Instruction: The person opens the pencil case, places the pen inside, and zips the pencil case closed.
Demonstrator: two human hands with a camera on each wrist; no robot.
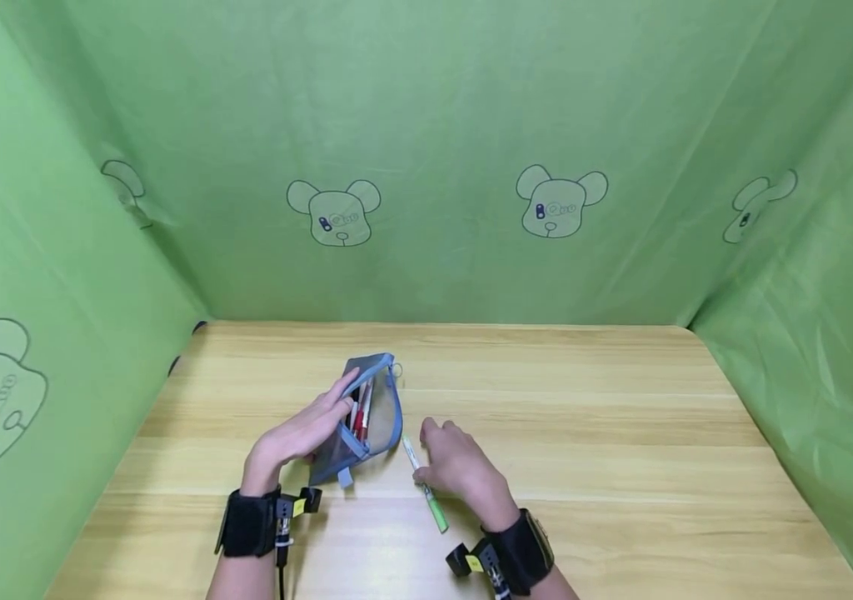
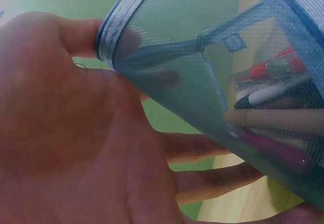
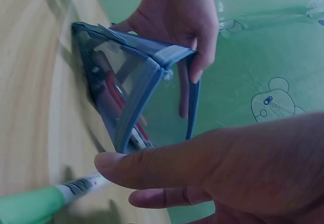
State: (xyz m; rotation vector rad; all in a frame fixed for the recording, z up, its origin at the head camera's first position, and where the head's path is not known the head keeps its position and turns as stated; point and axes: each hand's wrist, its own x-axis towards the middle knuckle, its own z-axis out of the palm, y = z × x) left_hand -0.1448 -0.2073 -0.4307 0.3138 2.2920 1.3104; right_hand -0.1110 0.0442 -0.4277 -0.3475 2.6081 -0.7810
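A blue-edged mesh pencil pouch [image 1: 399, 417] stands with its zip mouth gaping toward the right. My left hand [image 1: 310, 429] holds it by the rim, thumb and fingers on opposite sides of the mesh. Inside lie several pens, among them a red pen [image 3: 115, 93] and a beige pen [image 2: 283, 120]. To the right of the pouch, a white marker with a bright green end [image 1: 437, 515] lies slanted, its other end near the pouch mouth. My right hand [image 1: 460, 462] is over the marker; its thumb overlaps the barrel, and its fingers stand apart from the thumb.
The wood-grain table [image 1: 621, 417] is bounded at the back and sides by green curtains [image 1: 441, 100] with bear-head prints. Each wrist wears a black strap with a small camera, and a cable [image 1: 281, 575] trails from the left one.
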